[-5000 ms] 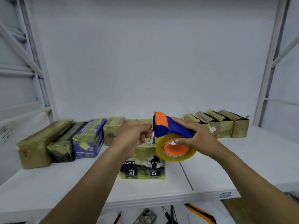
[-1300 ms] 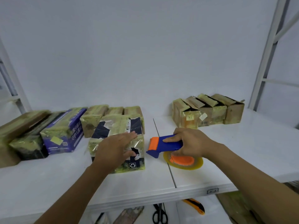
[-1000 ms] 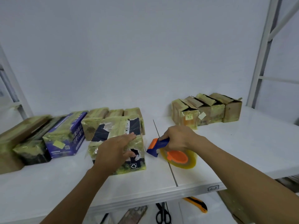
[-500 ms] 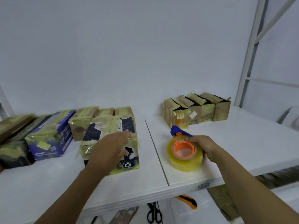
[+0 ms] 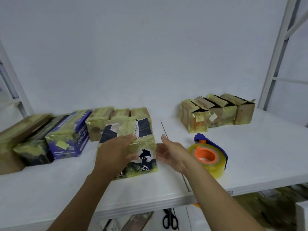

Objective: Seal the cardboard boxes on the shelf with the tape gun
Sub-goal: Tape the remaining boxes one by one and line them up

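My left hand (image 5: 115, 152) lies flat on the taped box (image 5: 131, 145), right hand (image 5: 171, 154) spread empty just beside it, tape gun (image 5: 208, 155) to its right.

both forearms reach forward, left hand (image 5: 113, 154) flat with fingers spread, right hand (image 5: 171, 154) open, palm turned inward.
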